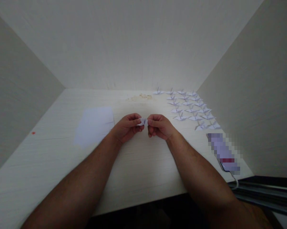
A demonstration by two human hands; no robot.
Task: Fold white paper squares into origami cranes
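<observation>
Between my two hands, above the middle of the table, is a small folded white paper piece (143,121). My left hand (128,127) pinches its left side between thumb and fingers. On the right side, my right hand (159,126) pinches it the same way. The fingers cover much of the paper, so its exact folded shape is hard to make out. Several white paper cranes (192,108) stand in rows at the back right of the table.
White paper sheets (94,124) lie left of my hands on the pale table (138,178). At the right edge lies a blurred phone (223,152) with a white cable (236,183). Walls enclose the back and both sides. A small orange spot (33,133) marks the left.
</observation>
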